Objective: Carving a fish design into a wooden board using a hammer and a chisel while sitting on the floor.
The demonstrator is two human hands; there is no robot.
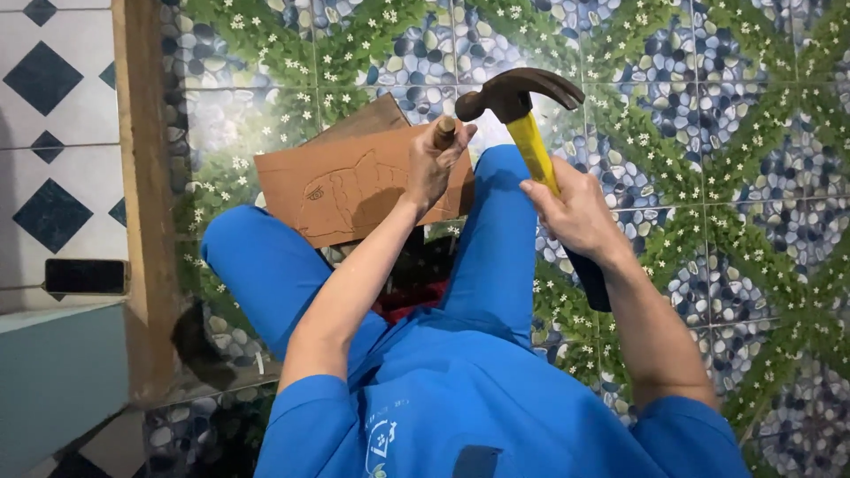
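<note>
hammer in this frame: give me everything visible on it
The hammer is a claw hammer with a dark, curved metal-looking head and a yellow shaft that ends in a black grip. The right hand clasps the shaft about midway, holding it tilted, head up. The head hangs just beside the top of the wooden-handled tool in the left hand, above the brown board.

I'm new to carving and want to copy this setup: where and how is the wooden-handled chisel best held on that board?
Grip the chisel around its wooden shaft below the butt, coming from the left, as the left hand does. That leaves the top bare for the claw hammer, which the right hand holds on its yellow handle, above the wooden board.
</note>
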